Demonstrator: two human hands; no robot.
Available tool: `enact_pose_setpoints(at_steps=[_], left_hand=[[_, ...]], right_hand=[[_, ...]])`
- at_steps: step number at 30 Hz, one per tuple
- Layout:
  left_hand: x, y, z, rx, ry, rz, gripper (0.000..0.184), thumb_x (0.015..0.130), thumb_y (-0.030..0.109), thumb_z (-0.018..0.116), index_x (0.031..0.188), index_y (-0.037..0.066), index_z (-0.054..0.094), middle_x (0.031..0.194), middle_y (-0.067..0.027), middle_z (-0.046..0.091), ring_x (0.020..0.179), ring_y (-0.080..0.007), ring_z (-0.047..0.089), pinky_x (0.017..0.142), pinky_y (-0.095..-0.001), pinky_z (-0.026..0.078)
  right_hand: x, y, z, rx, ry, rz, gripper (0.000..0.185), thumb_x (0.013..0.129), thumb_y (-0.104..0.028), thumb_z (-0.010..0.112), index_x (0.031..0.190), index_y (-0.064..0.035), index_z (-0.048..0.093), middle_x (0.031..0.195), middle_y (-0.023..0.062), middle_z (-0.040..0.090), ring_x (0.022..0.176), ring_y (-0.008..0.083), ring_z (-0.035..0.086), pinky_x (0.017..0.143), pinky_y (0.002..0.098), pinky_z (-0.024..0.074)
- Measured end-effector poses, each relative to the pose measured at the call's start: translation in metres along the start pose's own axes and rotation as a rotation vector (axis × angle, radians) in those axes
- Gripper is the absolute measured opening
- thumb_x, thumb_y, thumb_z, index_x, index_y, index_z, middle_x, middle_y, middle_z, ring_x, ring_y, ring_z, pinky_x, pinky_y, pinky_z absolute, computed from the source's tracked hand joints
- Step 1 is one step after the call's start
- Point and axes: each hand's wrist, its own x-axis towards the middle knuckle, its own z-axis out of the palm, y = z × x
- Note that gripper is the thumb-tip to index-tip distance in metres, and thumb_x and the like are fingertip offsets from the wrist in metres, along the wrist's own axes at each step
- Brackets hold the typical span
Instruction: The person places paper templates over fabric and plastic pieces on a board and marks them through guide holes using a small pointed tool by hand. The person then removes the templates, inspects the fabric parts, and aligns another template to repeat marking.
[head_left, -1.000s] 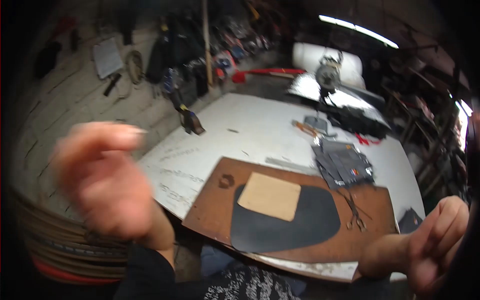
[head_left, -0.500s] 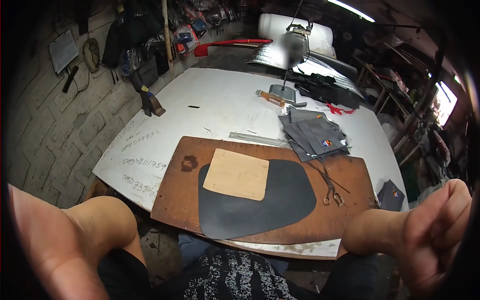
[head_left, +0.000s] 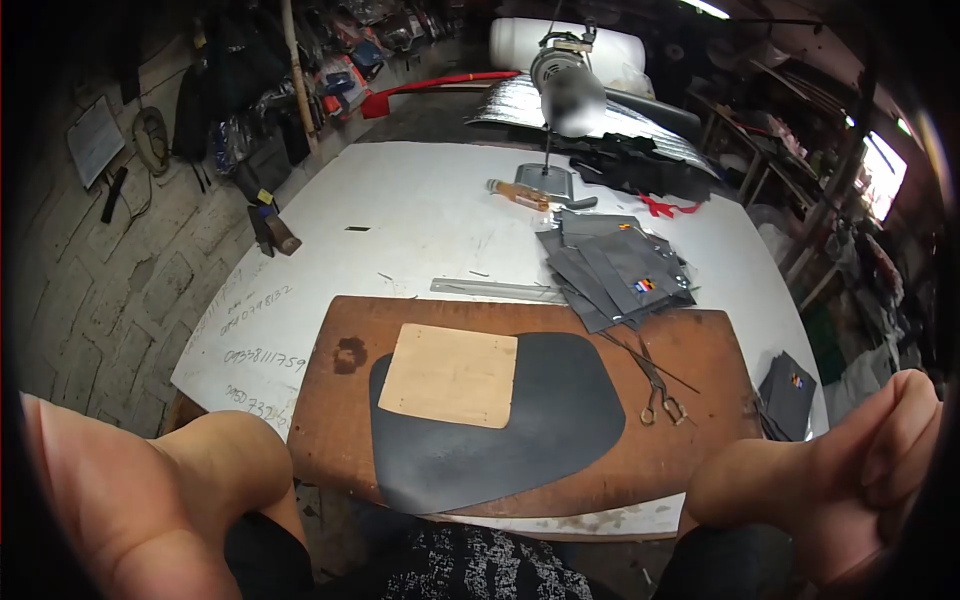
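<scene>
Both apart, likely so I see card (head_left: 450,375): left hand (head_left: 115,500), 8 o'clock, can't tell grip; right hand (head_left: 865,475), 4 o'clock, clenched.

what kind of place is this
Probably a small sewing or leather workshop: scissors and a tan patterned-out piece lie by a dark rounded sheet on a brown board, with a pile of matching grey pieces beyond.

Holding L hand (head_left: 112,500) far out L w/ palm to cam & fingers cut off by view edge, R hand (head_left: 868,475) far R w/ fingers curled in.
</scene>
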Motion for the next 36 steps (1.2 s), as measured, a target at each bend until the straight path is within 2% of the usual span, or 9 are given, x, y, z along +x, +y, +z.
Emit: enact_pose_setpoints(at_steps=[10,18,25,36], left_hand=[[-0.002,0.010,-0.035,-0.013,0.051,0.043,0.061,0.094,0.044,0.063,0.135,0.000,0.053,0.111,-0.0195,0.068,0.100,-0.0352,0.065,0.100,-0.0593,0.046],[-0.004,0.015,-0.086,0.072,0.095,0.064,0.060,0.092,0.042,0.066,0.135,0.002,0.054,0.112,-0.0183,0.068,0.099,-0.0347,0.065,0.100,-0.0595,0.046],[-0.026,-0.017,-0.075,0.059,0.049,0.024,0.060,0.091,0.041,0.069,0.135,0.003,0.054,0.112,-0.0173,0.069,0.099,-0.0343,0.066,0.100,-0.0596,0.046],[-0.054,-0.069,-0.032,-0.011,-0.034,-0.023,0.060,0.089,0.039,0.074,0.135,0.005,0.055,0.112,-0.0156,0.070,0.098,-0.0337,0.067,0.100,-0.0599,0.045]], right_hand=[[0.003,-0.047,0.038,0.094,-0.125,-0.120,0.017,0.081,-0.004,0.052,0.073,-0.0099,0.038,0.067,0.0023,0.035,0.060,0.0120,0.035,0.061,0.0284,0.0296],[-0.012,-0.027,0.088,0.179,-0.166,-0.084,0.011,0.085,-0.007,0.053,0.078,-0.0075,0.045,0.069,0.0039,0.041,0.059,0.0132,0.039,0.059,0.0290,0.0328],[-0.012,-0.020,0.084,0.129,-0.161,-0.096,0.009,0.089,-0.011,0.054,0.083,-0.0053,0.050,0.071,0.0053,0.047,0.059,0.0142,0.043,0.057,0.0295,0.0356],[-0.039,0.037,0.119,0.158,-0.241,-0.028,0.015,0.095,-0.016,0.056,0.091,-0.0020,0.059,0.073,0.0075,0.056,0.058,0.0158,0.049,0.055,0.0304,0.0399]])
